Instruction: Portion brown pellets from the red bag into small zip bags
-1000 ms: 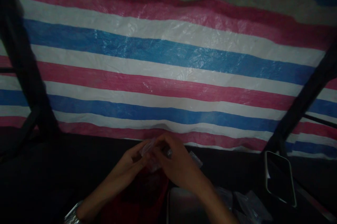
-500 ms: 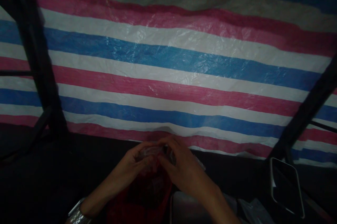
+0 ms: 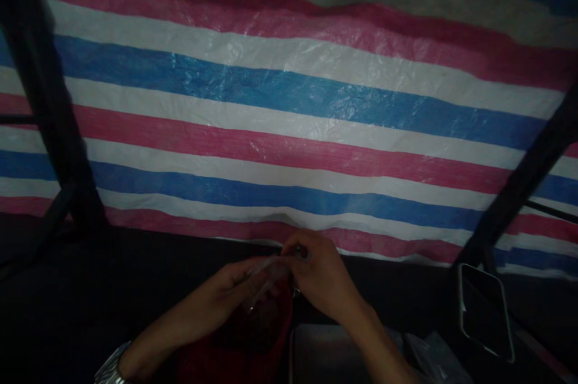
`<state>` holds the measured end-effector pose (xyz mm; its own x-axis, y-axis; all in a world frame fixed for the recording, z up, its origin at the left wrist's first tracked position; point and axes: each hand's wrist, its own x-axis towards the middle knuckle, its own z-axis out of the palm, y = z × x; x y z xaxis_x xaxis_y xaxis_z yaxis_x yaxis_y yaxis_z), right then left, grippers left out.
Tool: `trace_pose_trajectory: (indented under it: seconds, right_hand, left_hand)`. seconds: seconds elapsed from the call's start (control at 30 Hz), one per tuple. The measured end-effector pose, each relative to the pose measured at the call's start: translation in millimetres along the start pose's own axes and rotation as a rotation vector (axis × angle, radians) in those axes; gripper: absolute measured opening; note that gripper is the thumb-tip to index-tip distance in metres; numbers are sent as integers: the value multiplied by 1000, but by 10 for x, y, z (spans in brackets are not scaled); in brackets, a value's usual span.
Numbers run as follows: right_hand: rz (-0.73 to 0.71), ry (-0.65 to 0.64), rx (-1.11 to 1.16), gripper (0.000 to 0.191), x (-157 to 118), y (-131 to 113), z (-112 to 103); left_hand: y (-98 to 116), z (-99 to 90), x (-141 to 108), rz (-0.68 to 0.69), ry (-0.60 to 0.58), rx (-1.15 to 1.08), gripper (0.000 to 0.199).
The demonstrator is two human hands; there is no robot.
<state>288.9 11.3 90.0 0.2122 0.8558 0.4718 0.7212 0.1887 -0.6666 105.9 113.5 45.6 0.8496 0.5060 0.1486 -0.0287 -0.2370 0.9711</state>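
Note:
A small clear plastic bag (image 3: 265,275) is stretched between my two hands above a red container (image 3: 285,327). My left hand (image 3: 232,288) comes in from the lower left, its fingers closed on the bag's left side. From the right, my right hand (image 3: 318,269) pinches the bag's other edge, thumb and forefinger pressed together. The bag's contents are too dim to make out. Dark, unclear things lie inside the red container, and a small shiny spot shows just below my right hand.
A phone (image 3: 486,312) lies at the right on the dark surface. Below my right forearm sits a grey box-like thing (image 3: 334,354), with crumpled clear plastic (image 3: 436,360) beside it. Dark metal legs (image 3: 58,131) stand before a striped tarp (image 3: 289,149).
My right hand has closed into a pinch on the plastic bag's edge. My left hand has turned flatter along the bag. The view has shifted slightly.

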Motion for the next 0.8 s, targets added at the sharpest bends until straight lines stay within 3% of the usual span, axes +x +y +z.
trace_pose_trajectory:
  seconds: [0.1, 0.27, 0.43, 0.53, 0.67, 0.8]
  right_hand:
    - [-3, -15, 1, 25, -6, 9, 45]
    - [-74, -156, 40, 38, -55, -65, 141]
    - [-117, -153, 23, 36, -86, -101, 165]
    - [-163, -153, 48, 31, -98, -94, 130]
    - [-132, -176, 26, 31, -100, -57, 88]
    - [-123, -275, -9, 35, -94, -64, 54]
  left_hand:
    - [-26, -67, -67, -45, -34, 18, 42]
    - [-225, -141, -133, -107, 135, -167, 63]
    - [-213, -69, -2, -45, 167, -269, 51]
    - [-94, -63, 61, 16, 150, -282, 47]
    - [-26, -78, 47, -8, 37, -254, 43]
    - [-17, -113, 30, 1, -8, -198, 37]
